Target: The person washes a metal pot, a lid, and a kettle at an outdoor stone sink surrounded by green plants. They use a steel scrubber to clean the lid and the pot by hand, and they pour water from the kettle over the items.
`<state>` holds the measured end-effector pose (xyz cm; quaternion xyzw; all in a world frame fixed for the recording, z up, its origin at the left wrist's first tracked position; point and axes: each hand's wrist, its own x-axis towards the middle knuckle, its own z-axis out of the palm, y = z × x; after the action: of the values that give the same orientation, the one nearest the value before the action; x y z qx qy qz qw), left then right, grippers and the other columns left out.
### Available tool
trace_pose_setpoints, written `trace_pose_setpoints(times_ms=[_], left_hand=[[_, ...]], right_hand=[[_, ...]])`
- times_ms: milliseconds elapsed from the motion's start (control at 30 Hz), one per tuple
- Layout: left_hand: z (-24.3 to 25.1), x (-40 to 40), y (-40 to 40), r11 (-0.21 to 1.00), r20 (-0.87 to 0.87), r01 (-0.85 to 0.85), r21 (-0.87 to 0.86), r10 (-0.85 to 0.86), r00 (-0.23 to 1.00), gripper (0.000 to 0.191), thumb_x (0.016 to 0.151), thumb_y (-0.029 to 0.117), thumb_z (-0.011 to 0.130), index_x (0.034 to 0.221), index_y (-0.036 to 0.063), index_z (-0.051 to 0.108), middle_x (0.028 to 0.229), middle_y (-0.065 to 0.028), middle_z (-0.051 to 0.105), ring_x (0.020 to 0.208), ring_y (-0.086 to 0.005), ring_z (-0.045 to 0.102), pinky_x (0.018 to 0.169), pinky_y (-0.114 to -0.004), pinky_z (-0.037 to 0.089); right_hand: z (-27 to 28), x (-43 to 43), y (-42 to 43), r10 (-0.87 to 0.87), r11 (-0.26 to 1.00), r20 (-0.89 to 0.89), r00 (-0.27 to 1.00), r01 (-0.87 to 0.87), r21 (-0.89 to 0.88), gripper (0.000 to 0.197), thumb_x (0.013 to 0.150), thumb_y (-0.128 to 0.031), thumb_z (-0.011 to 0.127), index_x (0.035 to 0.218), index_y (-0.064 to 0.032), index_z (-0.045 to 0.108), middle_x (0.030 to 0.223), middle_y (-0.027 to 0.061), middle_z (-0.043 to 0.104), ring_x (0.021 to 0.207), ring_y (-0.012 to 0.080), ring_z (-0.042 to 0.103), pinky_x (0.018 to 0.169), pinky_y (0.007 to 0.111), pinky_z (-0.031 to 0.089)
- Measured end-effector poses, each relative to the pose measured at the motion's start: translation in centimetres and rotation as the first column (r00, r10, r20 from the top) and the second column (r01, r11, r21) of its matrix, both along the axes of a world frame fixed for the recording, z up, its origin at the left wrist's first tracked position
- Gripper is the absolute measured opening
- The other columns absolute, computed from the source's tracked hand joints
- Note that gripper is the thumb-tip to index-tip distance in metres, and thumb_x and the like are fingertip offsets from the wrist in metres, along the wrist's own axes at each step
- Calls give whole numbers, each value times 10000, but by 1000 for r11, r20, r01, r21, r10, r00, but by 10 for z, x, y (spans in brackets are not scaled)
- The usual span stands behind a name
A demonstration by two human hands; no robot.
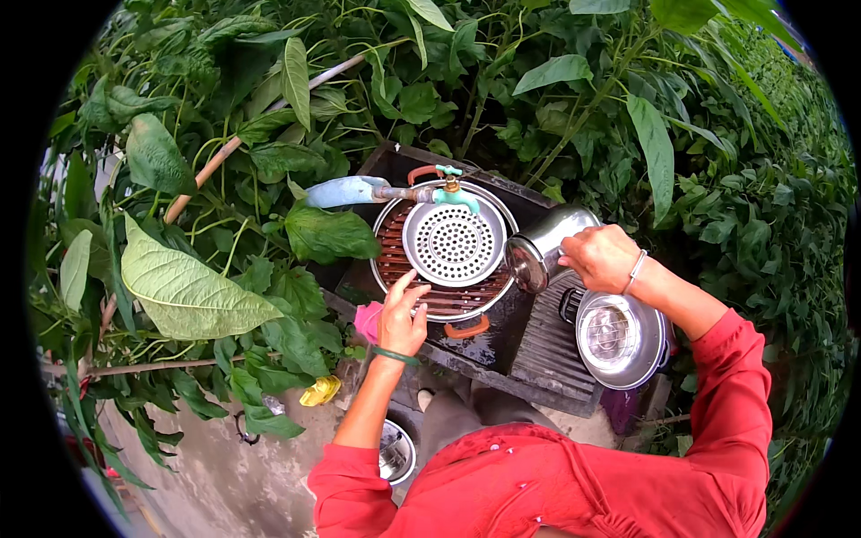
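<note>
My right hand (595, 259) grips a shiny metal pot (558, 232), which is tilted over on the right side of the sink. My left hand (405, 316) has its fingers apart and holds nothing; it is close to the lower left rim of a large round pan with orange handles (440, 313). Brown slats lie across that pan, and a perforated metal steamer tray (455, 245) rests on them. Above the tray sticks out a green tap (457, 197). A metal pot with a wire rack inside (617, 339) stands on the ribbed washboard (551, 343), below my right wrist.
The dark stone sink (447, 353) has raised edges. A pink cloth (368, 321) hangs at its left edge. On the ground are a metal basin (397, 452) and a yellow bag (321, 391). Leafy plants (202, 282) crowd the left, back and right; a wooden pole (218, 159) leans among them.
</note>
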<state>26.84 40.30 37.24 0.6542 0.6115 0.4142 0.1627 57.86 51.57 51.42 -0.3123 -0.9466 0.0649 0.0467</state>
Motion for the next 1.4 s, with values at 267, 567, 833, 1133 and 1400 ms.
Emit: trace_pose_setpoints(times_ms=[267,567,833,1133,1400], left_hand=[[-74,0,-149,953,62,-171,-251,192,979,270,769,79,615,1038,82,627,1245,-145,524,1116,-338,521,940,-388,432],[-146,9,-346,756,78,-308,-577,426,901,263,784,167,617,1039,103,628,1240,-115,527,1050,-312,562,895,-390,459],[-156,27,-479,635,73,-416,-651,598,798,263,791,180,600,1040,100,633,1213,-95,549,1088,-282,543,900,-390,455],[-165,59,-547,529,18,-540,-654,725,688,277,781,170,613,1048,98,633,1181,-116,571,1018,-323,575,882,-407,461],[-153,90,-529,468,65,-624,-625,829,556,251,745,115,640,993,79,648,1145,-156,585,1067,-321,547,902,-389,448]], right_hand=[[-9,-30,2,-209,965,688,695,31,261,156,694,-151,584,783,-57,671,754,156,659,761,297,656,678,387,513],[-39,-50,7,-337,928,827,451,11,372,173,732,-185,593,819,-74,692,881,156,671,881,286,651,758,363,525],[-27,-104,-45,-275,934,766,581,-28,357,180,745,-162,587,843,-29,659,921,175,652,911,324,629,799,387,511],[-6,-185,-105,-129,924,791,599,-217,316,204,735,-170,564,840,-27,665,904,177,659,887,324,637,790,402,513],[12,-248,-129,388,777,-26,921,-342,-529,208,838,-173,576,773,21,610,646,123,554,627,188,506,608,313,405]])
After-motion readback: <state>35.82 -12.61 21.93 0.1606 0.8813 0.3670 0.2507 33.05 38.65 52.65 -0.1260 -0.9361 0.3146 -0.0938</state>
